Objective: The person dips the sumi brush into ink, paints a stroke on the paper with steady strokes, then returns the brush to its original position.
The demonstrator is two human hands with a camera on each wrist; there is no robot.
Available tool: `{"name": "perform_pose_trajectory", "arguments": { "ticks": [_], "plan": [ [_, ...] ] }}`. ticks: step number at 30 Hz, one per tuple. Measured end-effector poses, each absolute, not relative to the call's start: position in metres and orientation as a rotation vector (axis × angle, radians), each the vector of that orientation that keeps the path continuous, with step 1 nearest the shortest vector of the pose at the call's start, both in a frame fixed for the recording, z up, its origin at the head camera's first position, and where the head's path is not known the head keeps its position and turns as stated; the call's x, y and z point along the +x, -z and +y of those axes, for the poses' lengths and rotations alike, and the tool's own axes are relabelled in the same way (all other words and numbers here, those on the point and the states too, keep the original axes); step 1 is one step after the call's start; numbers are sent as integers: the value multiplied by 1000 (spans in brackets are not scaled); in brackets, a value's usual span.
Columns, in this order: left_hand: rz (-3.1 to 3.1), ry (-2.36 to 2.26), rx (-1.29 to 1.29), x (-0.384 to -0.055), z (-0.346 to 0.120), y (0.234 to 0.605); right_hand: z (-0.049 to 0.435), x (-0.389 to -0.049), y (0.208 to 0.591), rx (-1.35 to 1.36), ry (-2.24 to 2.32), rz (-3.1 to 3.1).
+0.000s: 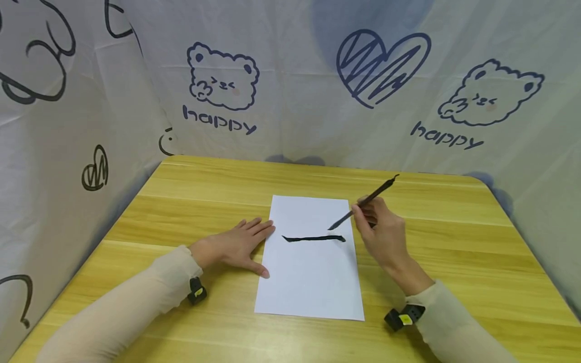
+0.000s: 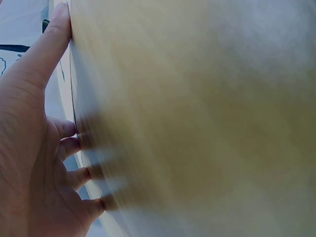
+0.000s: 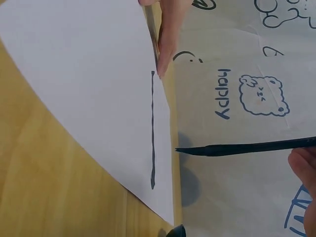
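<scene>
A sheet of white paper (image 1: 313, 282) lies on the wooden table, with one black horizontal stroke (image 1: 313, 238) across its upper half. My right hand (image 1: 383, 232) pinches a dark writing brush (image 1: 376, 193) by its handle, over the paper's right edge. The brush slants down to the left, and its tip (image 3: 185, 150) is raised off the paper, a little above the stroke's right part. With fingers spread, my left hand (image 1: 238, 246) rests flat at the paper's left edge; its fingertips and thumb touch the sheet's margin.
The yellow wood-grain table (image 1: 181, 201) extends around the paper on all sides. Behind and beside it hangs a white cloth (image 1: 295, 116) with drawn bears, hearts and the word "happy". A dark wrist camera (image 1: 196, 291) sits on the left wrist, another (image 1: 404, 317) on the right.
</scene>
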State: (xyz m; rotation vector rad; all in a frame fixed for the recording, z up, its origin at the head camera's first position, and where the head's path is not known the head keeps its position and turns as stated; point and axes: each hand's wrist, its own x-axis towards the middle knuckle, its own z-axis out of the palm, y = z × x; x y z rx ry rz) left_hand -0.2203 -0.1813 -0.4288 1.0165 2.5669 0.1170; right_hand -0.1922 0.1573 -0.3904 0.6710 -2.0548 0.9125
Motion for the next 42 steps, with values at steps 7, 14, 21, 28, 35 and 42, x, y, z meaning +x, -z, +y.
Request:
{"name": "perform_pose_trajectory", "arguments": {
  "ticks": [7,14,21,28,35,42],
  "plan": [
    [2566,-121,1013,-220,-182,428,159,-191,384,684,-964,-1997],
    [2566,-117,1013,-220,-182,428,160,-190,384,645,-1014,-1995],
    [2562,-130,1006,-220,-182,428,165,-190,384,624,-1099,-1984],
    [2567,-120,1011,-221,-182,430,169,-190,379,620,-1160,-1947],
    [2570,-122,1016,-220,-183,430,173,-189,376,605,-1145,-1953],
    [2571,-111,1017,-219,-182,429,179,-190,370,641,-1086,-1963]
  ]
}}
